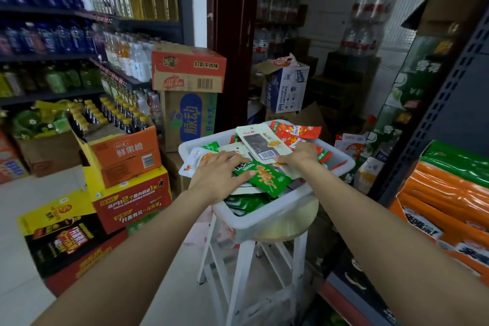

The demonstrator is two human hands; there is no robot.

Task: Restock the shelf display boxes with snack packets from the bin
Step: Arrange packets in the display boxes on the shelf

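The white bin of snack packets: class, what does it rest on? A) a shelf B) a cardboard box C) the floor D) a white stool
D: the white bin sits on the round seat of a white stool, whose legs stand on the floor below it, while both hands reach into the packets.

packets (264,180) in bin (267,217) — bin on stool (285,233)

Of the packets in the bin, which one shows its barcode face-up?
The pale beige packet lying on top of the pile in the white bin, just beyond the right hand. The green and red packets around it show no barcode.
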